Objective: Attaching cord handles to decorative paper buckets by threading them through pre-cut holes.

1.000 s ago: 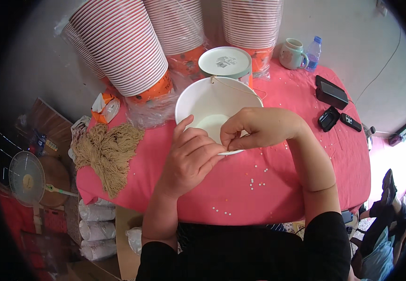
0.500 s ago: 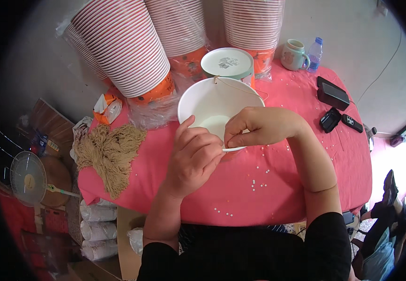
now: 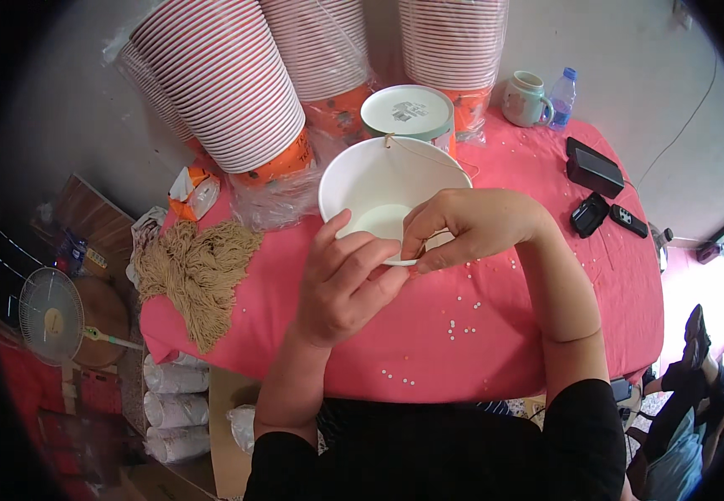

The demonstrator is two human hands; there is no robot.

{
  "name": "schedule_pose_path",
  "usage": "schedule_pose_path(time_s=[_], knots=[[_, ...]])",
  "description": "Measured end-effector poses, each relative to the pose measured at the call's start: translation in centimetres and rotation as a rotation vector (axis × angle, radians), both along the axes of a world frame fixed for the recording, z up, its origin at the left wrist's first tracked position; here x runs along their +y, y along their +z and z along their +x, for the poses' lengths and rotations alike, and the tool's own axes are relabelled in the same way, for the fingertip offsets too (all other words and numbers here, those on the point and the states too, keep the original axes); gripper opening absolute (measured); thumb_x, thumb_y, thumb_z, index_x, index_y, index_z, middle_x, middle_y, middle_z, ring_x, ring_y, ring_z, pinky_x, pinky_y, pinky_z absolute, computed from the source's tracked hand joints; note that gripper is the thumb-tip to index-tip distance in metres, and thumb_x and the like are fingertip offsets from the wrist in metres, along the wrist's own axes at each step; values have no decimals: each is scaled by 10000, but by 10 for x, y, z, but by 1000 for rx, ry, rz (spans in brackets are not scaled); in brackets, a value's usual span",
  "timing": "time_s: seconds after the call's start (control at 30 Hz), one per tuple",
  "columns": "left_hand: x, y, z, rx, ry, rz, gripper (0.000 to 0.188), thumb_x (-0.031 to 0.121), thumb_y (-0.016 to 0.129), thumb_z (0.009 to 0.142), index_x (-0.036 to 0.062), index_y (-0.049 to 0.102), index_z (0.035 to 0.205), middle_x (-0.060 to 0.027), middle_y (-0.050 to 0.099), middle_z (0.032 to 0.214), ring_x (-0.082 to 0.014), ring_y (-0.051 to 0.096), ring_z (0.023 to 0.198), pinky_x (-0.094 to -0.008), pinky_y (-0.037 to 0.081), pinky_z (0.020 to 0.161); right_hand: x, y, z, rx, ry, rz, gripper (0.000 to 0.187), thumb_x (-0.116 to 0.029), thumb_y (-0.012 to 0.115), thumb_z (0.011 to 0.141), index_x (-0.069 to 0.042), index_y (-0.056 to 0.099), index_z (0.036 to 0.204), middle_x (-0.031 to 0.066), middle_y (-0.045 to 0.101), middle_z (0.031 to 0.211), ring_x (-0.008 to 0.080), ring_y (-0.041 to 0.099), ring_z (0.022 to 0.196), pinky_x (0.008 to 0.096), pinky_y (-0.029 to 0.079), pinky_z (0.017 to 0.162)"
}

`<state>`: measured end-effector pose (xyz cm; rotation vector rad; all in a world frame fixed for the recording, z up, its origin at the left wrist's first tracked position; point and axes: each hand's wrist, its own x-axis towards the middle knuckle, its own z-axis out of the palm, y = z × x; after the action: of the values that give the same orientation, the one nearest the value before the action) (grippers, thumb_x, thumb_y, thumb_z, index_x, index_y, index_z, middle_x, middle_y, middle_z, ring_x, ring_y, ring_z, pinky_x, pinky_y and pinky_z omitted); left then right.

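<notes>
A white paper bucket (image 3: 370,167) stands on the table in front of me, open side up and tipped a little toward me. A thin tan string (image 3: 420,153) is knotted at its far rim and runs loose to the right. My left hand (image 3: 349,284) holds the bucket's near left side, fingers bent at the rim and the index raised. My right hand (image 3: 475,230) pinches the near rim, with fingers inside and the thumb outside. Whether any string lies between those fingertips is hidden.
Tall stacks of paper buckets (image 3: 220,92) in plastic wrap line the back. A lidded bucket (image 3: 408,113) stands behind mine. Tan string (image 3: 199,275) is heaped at left. A mug (image 3: 526,100), a bottle (image 3: 562,98) and black cases (image 3: 594,171) lie right. White dots (image 3: 454,330) scatter the pink cloth.
My right thumb has moved from inside the bucket to outside the near rim. My left fingers have shifted slightly and opened a bit along the rim. The bucket has barely moved.
</notes>
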<state>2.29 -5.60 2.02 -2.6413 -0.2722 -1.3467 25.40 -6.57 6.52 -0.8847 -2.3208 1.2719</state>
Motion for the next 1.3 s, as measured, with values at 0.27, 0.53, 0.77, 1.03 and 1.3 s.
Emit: schedule_pose_path(time_s=[0.27,0.53,0.77,1.03,1.3], knots=[[5,-6,1,0,49,183,129,108,754,732,95,660,820,-30,645,1119,-186,584,983,-429,493,971,-2,3,-3,-38,-54,99,142,-111,674,860,18,700,913,102,646,809,212,613,767,312,474,697],[5,-7,4,-18,94,72,190,-8,747,677,58,597,774,-95,637,1209,-288,596,1043,-364,525,863,-4,1,-5,-38,-177,231,197,-158,639,886,23,687,946,132,664,787,237,627,717,344,489,669],[7,-1,-5,28,-82,-319,192,-13,727,686,48,572,783,-122,596,1305,-296,576,1083,-392,476,925,-7,5,-6,-44,-271,273,185,-106,603,861,14,679,979,157,652,742,264,639,702,373,495,664],[10,9,-23,-60,-306,-703,125,3,696,737,24,584,787,-185,592,1289,-274,586,1085,-375,463,934,-5,4,-13,-72,-337,403,177,-25,619,827,-22,669,997,111,652,768,210,601,646,332,481,613],[14,-6,-39,-677,-834,-1238,224,231,661,926,69,512,884,-172,639,1028,-82,444,613,-201,379,552,-13,6,-8,-137,-508,737,171,-20,643,790,-66,677,951,81,669,792,214,608,611,336,484,588]])
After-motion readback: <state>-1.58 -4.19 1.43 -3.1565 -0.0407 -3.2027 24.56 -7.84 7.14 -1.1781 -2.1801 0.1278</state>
